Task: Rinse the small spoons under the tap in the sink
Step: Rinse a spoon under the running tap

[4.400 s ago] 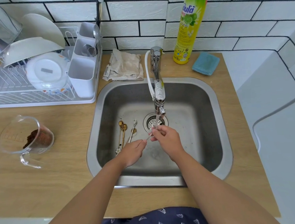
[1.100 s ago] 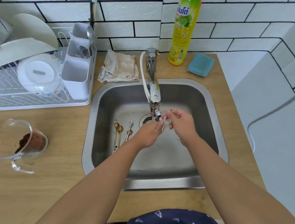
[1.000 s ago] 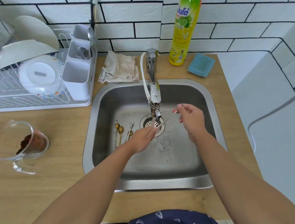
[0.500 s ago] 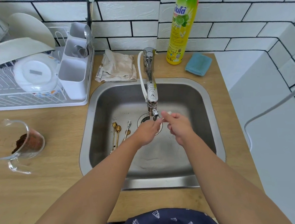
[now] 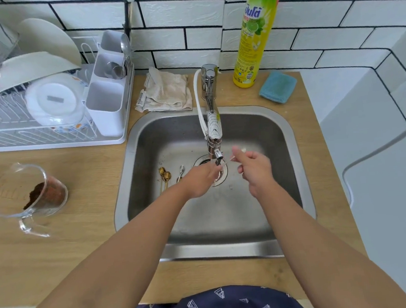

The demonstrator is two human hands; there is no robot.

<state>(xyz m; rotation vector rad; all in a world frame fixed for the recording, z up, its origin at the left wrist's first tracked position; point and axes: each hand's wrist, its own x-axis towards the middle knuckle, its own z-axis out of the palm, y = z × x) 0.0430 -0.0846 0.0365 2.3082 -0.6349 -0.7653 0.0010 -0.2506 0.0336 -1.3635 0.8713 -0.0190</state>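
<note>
Both my hands are in the steel sink (image 5: 292,146), just below the tap (image 5: 213,130). My right hand (image 5: 256,166) pinches the handle of a small silver spoon (image 5: 228,161), which runs left under the spout. My left hand (image 5: 200,181) has its fingertips closed on the spoon's other end; the bowl is hidden by them. Several more small spoons (image 5: 166,179), two gold and one silver, lie on the sink floor left of the drain (image 5: 221,174).
A white dish rack (image 5: 48,133) with bowls and a cutlery holder stands back left. A glass measuring cup (image 5: 26,194) with brown powder sits on the wooden counter. A folded cloth (image 5: 165,90), a detergent bottle (image 5: 253,34) and a blue sponge (image 5: 277,87) line the back.
My hands have kept rubbing the spoon under the tap, the right hand sliding out along the handle, back in, and now slightly apart again. The spoons on the sink floor have not moved.
</note>
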